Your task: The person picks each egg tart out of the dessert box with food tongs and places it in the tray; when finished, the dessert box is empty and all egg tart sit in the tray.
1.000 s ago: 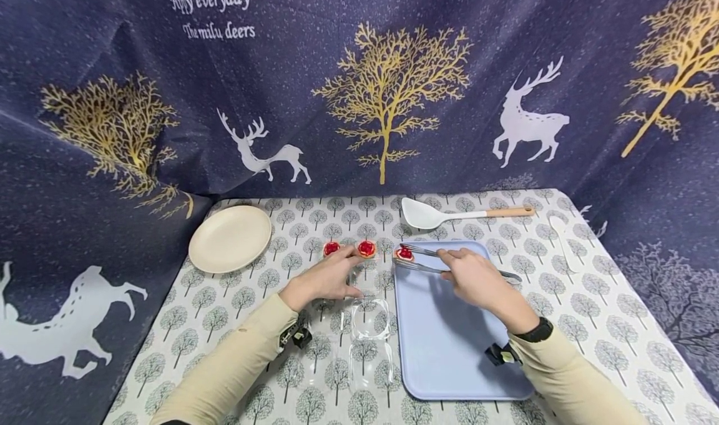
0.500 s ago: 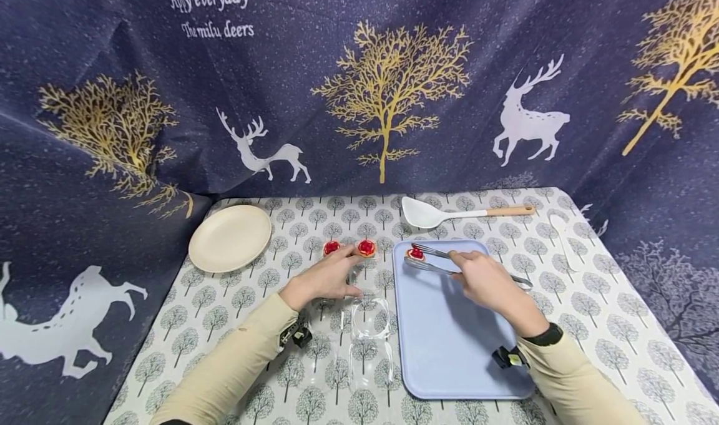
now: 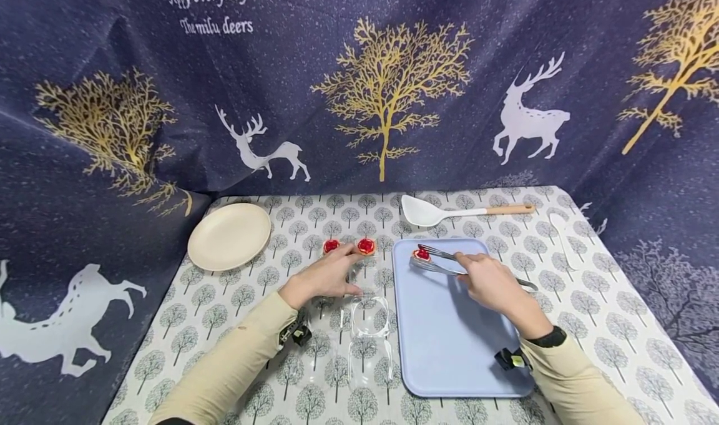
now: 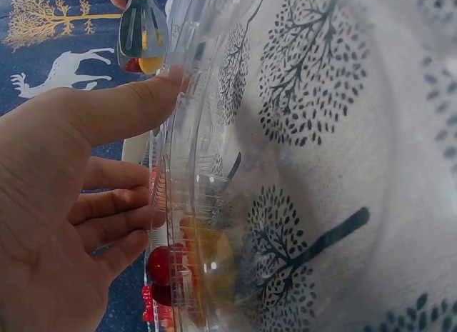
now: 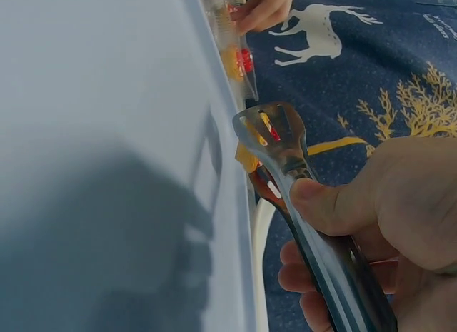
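The red-topped tart (image 3: pixel 422 254) is held over the far left part of the blue tray (image 3: pixel 444 350) in tongs (image 5: pixel 335 275) gripped by the right hand (image 3: pixel 493 284), and it could be dropped or squashed if the squeeze is slackened or overdone. The clear container (image 3: pixel 371 336), touched by the spread thumb and fingers of the left hand (image 3: pixel 328 274), could be nudged askew by an uneven push. Its outline is nearly lost against the patterned desk (image 3: pixel 590 350), and the held tart is mostly masked by the tongs in the right wrist view.

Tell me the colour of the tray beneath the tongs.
The tray is plain pale blue, shown best in the head view.
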Available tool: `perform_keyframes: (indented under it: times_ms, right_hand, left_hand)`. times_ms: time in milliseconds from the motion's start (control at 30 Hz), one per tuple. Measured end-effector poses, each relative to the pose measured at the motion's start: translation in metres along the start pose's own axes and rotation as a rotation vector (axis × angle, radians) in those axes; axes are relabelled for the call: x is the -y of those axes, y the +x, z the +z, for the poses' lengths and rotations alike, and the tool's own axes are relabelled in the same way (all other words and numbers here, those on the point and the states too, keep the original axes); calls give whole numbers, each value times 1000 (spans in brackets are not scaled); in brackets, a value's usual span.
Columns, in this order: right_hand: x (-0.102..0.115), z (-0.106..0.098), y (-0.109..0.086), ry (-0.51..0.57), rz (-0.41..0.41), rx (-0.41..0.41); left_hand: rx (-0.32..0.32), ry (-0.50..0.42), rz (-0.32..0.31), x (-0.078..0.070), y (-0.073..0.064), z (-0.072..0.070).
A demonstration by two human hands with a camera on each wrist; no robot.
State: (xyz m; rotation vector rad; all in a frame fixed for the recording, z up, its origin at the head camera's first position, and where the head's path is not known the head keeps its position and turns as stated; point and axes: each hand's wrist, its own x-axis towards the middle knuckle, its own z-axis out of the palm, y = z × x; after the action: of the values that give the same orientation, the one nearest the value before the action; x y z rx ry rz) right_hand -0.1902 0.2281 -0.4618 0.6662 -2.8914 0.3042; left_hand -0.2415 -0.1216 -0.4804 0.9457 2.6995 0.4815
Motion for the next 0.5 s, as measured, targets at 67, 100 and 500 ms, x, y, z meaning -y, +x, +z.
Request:
perform_keyframes:
  times_ms: [67, 100, 500]
  right_hand:
    - [-1, 1, -1, 1, 6, 2]
    - [-2, 1, -1, 3, 8, 4]
    - [-7, 6, -5, 2, 25, 26]
  left_hand:
    - [-1, 3, -2, 0, 0, 0]
    - [-2, 5, -1, 0, 0, 0]
    - [-9, 13, 12, 2, 1, 2]
